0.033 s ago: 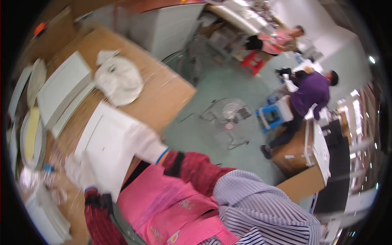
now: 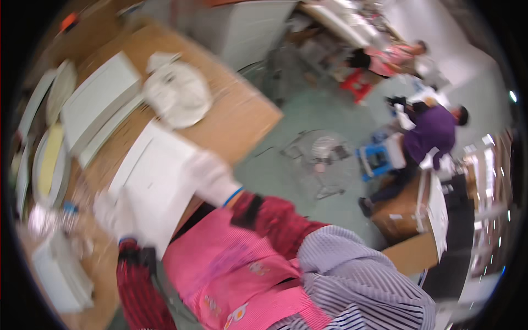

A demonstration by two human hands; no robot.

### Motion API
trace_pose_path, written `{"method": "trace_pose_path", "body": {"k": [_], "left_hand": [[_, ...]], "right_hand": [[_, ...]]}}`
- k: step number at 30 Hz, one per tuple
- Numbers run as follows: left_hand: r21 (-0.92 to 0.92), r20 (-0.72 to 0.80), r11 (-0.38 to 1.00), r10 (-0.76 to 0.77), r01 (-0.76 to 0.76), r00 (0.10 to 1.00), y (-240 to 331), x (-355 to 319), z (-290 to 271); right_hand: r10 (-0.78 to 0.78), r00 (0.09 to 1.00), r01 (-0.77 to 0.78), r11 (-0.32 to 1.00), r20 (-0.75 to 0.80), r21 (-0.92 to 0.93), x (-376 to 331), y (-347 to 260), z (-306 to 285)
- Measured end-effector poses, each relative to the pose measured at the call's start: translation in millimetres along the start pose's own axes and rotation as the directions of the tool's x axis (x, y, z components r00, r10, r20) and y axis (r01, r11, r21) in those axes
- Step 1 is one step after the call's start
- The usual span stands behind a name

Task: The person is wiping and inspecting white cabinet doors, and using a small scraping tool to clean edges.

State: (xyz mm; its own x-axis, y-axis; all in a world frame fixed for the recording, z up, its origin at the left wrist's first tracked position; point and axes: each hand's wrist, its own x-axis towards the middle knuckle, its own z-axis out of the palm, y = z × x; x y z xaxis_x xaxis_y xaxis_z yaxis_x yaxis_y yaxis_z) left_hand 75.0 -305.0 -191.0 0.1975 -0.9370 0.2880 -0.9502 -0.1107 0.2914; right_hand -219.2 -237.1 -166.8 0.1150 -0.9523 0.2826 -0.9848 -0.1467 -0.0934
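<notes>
A white, slightly curved panel (image 2: 151, 181) lies on the brown work table (image 2: 247, 113), its near edge close to my pink apron. My left hand (image 2: 115, 214), in a white glove, grips the panel's left edge. On the opposite side, my gloved right hand (image 2: 212, 176) closes round the right edge. Motion blurs the fingers of both hands, and those under the panel are hidden. Just beyond the panel sits an off-white, rounded, cloth-like piece (image 2: 179, 93). A stack of similar white panels (image 2: 102, 104) stands to its left.
More white pieces (image 2: 63, 272) are stacked at the near left, and an oval piece with a yellow strip (image 2: 52, 165) lies farther up. A fan (image 2: 324, 151) stands on the floor to the right, near a blue stool (image 2: 377, 159), a person in purple (image 2: 432, 129) and a cardboard box (image 2: 404, 214).
The whole view has shifted slightly, with the table and floor things appearing farther right and mostly higher. Both hands stay at the same edges of the panel.
</notes>
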Motion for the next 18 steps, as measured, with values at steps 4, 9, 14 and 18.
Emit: {"method": "trace_pose_path", "body": {"k": [4, 9, 14, 18], "left_hand": [[-0.058, -0.013, 0.997, 0.042, -0.042, 0.999, 54, 5, 2], [-0.104, -0.014, 0.992, -0.067, 0.065, 0.998, 47, 1, -7], [-0.169, 0.046, 0.979, -0.110, 0.116, 0.993, 44, 1, -8], [-0.171, 0.043, 0.977, -0.123, 0.129, 0.991, 44, 1, -8]], "right_hand": [[0.271, 0.957, -0.224, 0.915, -0.101, 0.335, 0, 49, -26], [0.372, 0.919, -0.265, 0.828, -0.129, 0.495, 4, 42, -16], [0.278, 0.958, -0.231, 0.896, -0.072, 0.379, 3, 34, -19], [0.214, 0.976, -0.181, 0.912, -0.049, 0.368, 1, 30, -23]]}}
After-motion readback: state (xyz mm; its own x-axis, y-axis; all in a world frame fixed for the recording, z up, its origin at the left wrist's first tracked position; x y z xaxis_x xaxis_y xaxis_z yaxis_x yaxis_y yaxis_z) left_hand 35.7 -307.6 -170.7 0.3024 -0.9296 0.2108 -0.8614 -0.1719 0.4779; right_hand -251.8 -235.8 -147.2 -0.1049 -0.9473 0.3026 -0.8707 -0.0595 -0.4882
